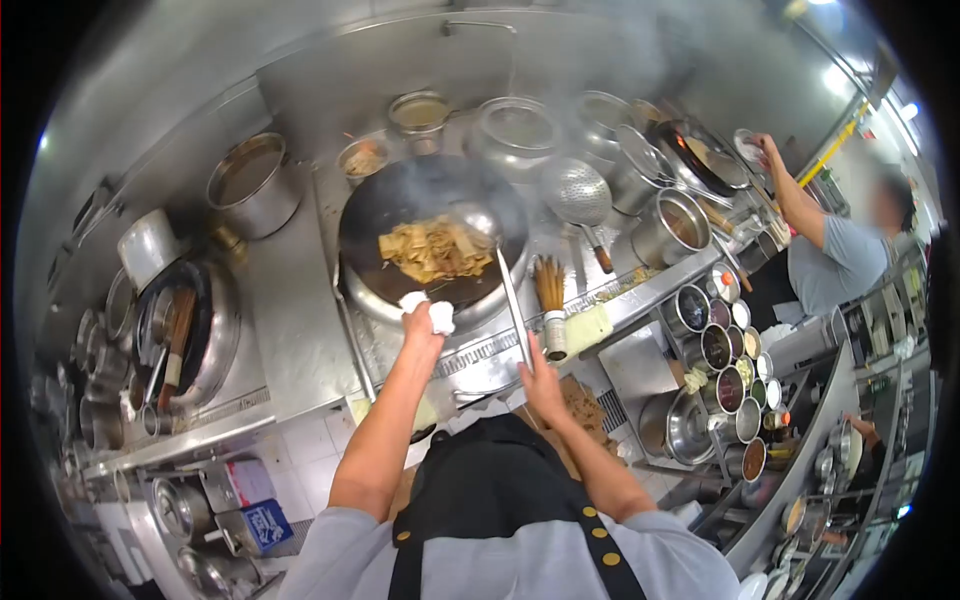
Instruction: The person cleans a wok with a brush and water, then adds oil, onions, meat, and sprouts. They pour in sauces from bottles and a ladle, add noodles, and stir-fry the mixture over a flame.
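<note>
A large dark wok (375, 215) sits on the stove in front of me, with yellowish-brown flat food pieces (435, 248) in its bowl and steam above it. My left hand (424, 332) is closed on a folded white cloth (428, 312) at the wok's near rim. The wok's handle, if there is one, is hidden under the cloth. In my right hand (541, 385) is the long handle of a metal ladle (512, 300), whose bowl rests among the food at the wok's right side. To the right of the ladle stands a bamboo wok brush (550, 290).
A perforated skimmer (577, 192) lies right of the wok. Pots (255, 185) line the back, and another wok (215, 330) stands left. Several seasoning containers (717, 347) fill a rack at right. A co-worker (838, 255) handles a bowl at the far right.
</note>
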A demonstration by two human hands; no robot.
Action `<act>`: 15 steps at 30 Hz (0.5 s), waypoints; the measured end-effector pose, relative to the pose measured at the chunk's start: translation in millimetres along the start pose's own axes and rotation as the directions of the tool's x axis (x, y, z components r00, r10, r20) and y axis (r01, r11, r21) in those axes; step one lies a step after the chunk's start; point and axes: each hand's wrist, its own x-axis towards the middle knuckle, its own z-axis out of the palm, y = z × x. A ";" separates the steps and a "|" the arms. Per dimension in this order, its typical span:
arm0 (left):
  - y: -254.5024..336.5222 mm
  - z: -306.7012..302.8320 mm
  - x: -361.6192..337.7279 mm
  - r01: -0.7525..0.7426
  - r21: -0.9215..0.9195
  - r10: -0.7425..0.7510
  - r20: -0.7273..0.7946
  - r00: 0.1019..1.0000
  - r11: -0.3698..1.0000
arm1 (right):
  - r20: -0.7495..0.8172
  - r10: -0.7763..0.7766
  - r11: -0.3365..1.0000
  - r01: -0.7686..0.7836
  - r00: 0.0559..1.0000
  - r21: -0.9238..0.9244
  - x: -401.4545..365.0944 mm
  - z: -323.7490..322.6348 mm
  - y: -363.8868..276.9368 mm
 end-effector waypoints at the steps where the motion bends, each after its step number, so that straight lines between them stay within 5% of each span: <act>1: -10.1 -3.2 19.1 -0.017 -0.046 0.016 -0.028 0.999 0.999 | -0.072 0.024 0.998 -0.019 0.997 0.067 7.2 0.0 -0.3; 3: -18.7 -6.7 23.4 -0.028 0.034 0.026 0.040 0.999 0.999 | -0.237 0.023 1.000 -0.020 0.971 0.013 34.3 -12.7 27.4; 5: -1.9 9.9 1.4 -0.039 0.097 0.029 0.102 0.994 0.995 | -0.126 0.336 0.929 -0.350 0.933 -0.120 76.3 -53.7 43.7; 8: 26.2 -13.1 -26.3 0.234 0.137 -0.263 0.265 0.928 0.963 | -0.196 0.136 0.889 -0.206 0.971 -0.409 129.6 -65.3 171.3; 11: 49.1 -22.4 -91.7 0.159 0.255 -0.172 0.030 0.985 0.954 | -0.111 0.253 0.855 -0.276 0.961 -0.440 141.3 -83.8 197.7; 12: 54.7 -72.7 -93.6 0.105 0.234 -0.150 0.181 0.972 0.967 | -0.161 0.154 0.851 -0.214 0.975 -0.480 141.2 -80.4 215.1; 15: 69.2 -123.9 -164.0 -0.034 0.241 0.039 -0.016 0.999 0.970 | -0.183 -0.166 0.839 0.042 0.969 -0.542 113.5 -115.2 122.4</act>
